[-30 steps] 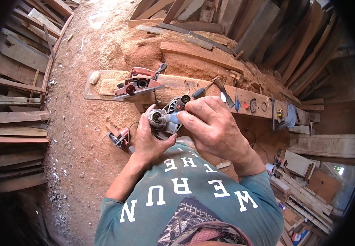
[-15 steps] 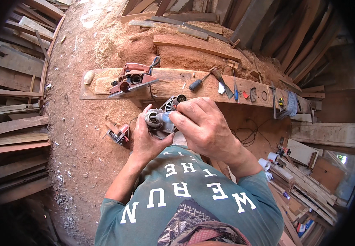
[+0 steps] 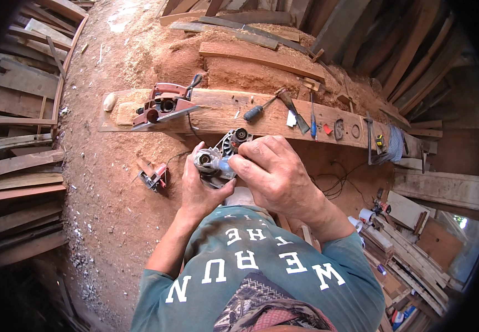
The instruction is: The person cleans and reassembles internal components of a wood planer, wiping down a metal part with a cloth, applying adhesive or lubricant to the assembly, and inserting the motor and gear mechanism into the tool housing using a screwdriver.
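My left hand [image 3: 198, 188] cups an opened metal power-tool housing [image 3: 205, 157] with a round opening on top, its thumb and fingers around the sides. My right hand [image 3: 277, 172] is closed on a screwdriver with a translucent blue handle [image 3: 224, 164]. The screwdriver leans toward the round opening; its tip is too small to make out. Beside the opening, between both hands and the bench, a finned, dark-capped motor part [image 3: 235, 139] shows. Whether it is joined to the housing I cannot tell.
Across the front lies a thick wooden bench [image 3: 217, 117] bearing a red electric planer [image 3: 167, 99], a black-handled tool [image 3: 254, 114], a blue screwdriver [image 3: 313, 124] and a clamp [image 3: 369, 141]. Another red tool [image 3: 154, 177] rests on the dusty floor. Boards [image 3: 23, 188] are stacked at the left.
The screwdriver has shifted slightly and now covers less of the round opening. Both hands stay on their things. The bench and its tools sit a little further left in view.
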Motion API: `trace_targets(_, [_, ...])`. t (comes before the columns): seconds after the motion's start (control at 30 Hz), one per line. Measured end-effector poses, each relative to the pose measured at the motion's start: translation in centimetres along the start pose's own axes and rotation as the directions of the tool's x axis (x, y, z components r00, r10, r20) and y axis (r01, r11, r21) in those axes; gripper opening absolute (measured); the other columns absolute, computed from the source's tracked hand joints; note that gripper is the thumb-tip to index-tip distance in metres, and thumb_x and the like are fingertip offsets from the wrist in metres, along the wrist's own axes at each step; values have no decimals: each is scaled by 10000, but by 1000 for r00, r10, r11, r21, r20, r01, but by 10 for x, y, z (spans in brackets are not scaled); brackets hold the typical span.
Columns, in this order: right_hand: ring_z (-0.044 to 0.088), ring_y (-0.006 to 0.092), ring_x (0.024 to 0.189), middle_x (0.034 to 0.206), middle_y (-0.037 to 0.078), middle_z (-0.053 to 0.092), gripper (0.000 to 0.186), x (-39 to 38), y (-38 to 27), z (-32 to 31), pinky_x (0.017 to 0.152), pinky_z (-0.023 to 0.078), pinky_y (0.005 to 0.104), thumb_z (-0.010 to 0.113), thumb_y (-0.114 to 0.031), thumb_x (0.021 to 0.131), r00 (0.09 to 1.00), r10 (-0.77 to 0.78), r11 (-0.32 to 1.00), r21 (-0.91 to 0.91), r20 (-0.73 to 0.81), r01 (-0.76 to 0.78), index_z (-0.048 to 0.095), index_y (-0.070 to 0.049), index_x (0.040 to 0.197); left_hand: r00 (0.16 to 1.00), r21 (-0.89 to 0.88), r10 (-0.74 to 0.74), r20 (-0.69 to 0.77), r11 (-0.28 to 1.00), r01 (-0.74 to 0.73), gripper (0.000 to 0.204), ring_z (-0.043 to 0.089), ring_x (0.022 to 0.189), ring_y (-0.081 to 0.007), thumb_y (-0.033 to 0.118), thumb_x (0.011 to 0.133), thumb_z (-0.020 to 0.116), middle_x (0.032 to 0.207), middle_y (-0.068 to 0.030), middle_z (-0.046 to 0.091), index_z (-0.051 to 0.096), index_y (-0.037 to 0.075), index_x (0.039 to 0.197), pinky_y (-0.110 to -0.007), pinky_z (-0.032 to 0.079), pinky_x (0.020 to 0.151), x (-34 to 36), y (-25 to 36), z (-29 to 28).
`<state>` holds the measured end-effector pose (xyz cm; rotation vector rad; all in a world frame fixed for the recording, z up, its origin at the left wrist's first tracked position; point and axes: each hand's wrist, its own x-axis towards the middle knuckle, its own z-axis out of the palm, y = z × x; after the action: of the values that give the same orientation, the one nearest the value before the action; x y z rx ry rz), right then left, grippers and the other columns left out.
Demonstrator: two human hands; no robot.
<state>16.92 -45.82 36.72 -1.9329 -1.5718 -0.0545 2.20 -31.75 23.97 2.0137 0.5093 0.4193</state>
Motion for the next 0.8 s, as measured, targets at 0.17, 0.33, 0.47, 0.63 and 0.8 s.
trace_targets(0.17, [697,318,976,1058,138,684,360,-35,37,16,887,559,447,760,16,780,962,217,962,207,-168,-181,676,-23,1128,996,-31,-71,-52,997,69,1071,664,1214,-315,195,637,978,1349,-213,626,446,-57,1532,-416,540,1068,-5,-24,30])
trace_targets(0.33, [719,162,970,1056,59,727,277,-111,145,70,867,583,327,747,12,907,629,751,590,631,-200,-504,642,-34,1159,984,-95,-168,-65,982,161,1054,674,1187,-296,177,645,976,1333,-205,641,455,-62,1529,-400,537,1060,-11,-49,41])
trace_targets(0.47, [721,167,934,1029,80,761,283,-164,241,150,853,570,331,785,-58,907,464,851,514,561,-244,-648,681,-16,1167,975,-80,-208,-83,976,202,1040,650,1220,-316,190,634,977,1328,-211,631,476,-64,1509,-426,506,1093,-19,-91,43])
trace_targets(0.63, [696,138,847,970,82,750,266,-189,305,235,769,562,325,800,-75,894,381,872,484,424,-308,-766,688,9,1120,992,63,-76,-102,995,82,1088,436,1468,-443,270,597,1007,1500,-270,485,486,-61,1494,-534,349,1235,-23,-144,43])
trace_targets(0.8, [727,198,848,962,118,760,290,-211,328,273,785,587,356,814,-78,878,415,852,503,279,-319,-818,697,18,1126,985,-30,-152,-79,988,150,988,604,1319,-368,271,643,1001,1465,-258,567,525,-75,1437,-450,485,1127,-17,-155,40])
